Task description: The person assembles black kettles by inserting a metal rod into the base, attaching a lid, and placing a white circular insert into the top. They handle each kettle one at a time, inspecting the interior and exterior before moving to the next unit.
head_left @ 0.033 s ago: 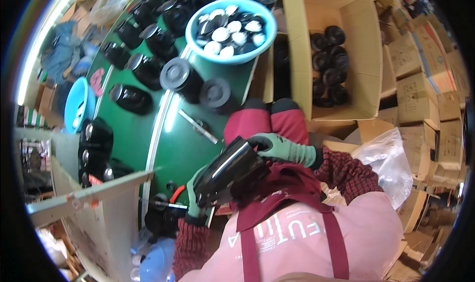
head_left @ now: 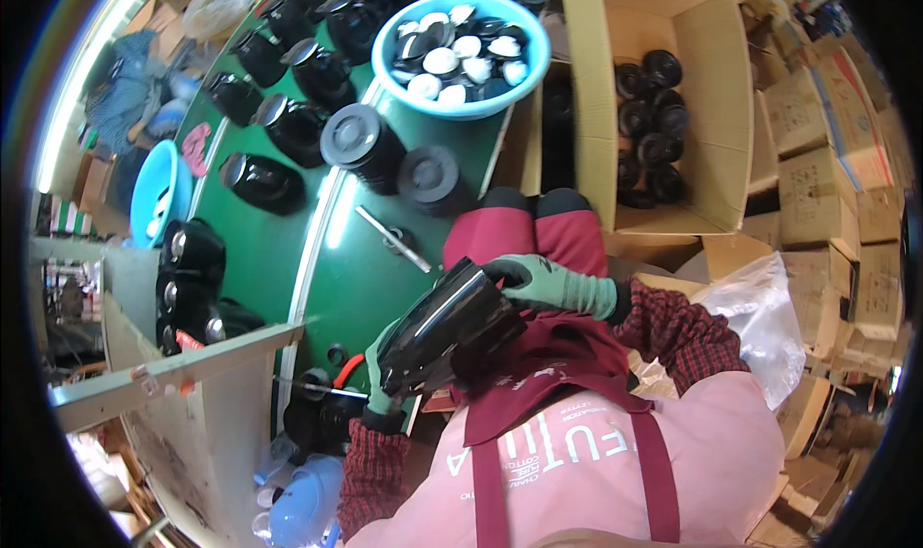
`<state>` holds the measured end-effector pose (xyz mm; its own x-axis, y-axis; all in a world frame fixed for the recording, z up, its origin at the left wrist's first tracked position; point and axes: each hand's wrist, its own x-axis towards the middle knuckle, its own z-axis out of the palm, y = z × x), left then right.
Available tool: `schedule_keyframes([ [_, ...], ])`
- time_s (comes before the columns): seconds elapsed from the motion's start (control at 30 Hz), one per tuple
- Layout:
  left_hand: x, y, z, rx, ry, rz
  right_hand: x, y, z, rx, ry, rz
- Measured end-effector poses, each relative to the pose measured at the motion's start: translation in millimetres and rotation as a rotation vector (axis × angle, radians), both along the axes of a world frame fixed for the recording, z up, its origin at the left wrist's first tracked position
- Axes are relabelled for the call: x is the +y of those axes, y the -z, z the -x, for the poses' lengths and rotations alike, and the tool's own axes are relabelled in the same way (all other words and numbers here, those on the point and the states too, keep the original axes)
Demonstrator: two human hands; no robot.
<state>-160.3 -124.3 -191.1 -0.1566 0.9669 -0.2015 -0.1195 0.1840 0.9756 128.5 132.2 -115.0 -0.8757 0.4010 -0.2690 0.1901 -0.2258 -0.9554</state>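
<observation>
A glossy black vessel, rounded and jug-like, lies tilted across my lap above the maroon apron. My left hand, in a green glove, is closed round its lower left end; the fingers are partly hidden behind it. At the upper right end my right hand, gloved alike, grips the rim, with its fingertips out of sight. Beyond the vessel, a metal rod-like tool lies on the green table. Stacked dark grey round lids and a second lid stack stand farther back.
Several black vessels stand on the table's left side. A blue basin holds black and white round parts. Right of it, an open carton contains black round parts. A metal-edged panel rises at the left; clear plastic hangs at the right.
The whole view has shifted slightly, so the table, basin and carton appear a little farther right. Both hands keep the black vessel in nearly the same pose.
</observation>
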Motion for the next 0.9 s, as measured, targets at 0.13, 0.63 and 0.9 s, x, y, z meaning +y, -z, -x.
schedule_keyframes([
  [0.13,-17,4,-5,0.587,-0.017,-0.056,90,40,67,-0.287,0.130,0.030],
  [0.63,22,-45,-26,1.251,0.111,-0.135,87,44,137,0.176,0.311,-0.818],
  [0.9,5,26,5,0.777,0.231,-0.143,-4,-30,50,0.435,0.127,-0.481],
])
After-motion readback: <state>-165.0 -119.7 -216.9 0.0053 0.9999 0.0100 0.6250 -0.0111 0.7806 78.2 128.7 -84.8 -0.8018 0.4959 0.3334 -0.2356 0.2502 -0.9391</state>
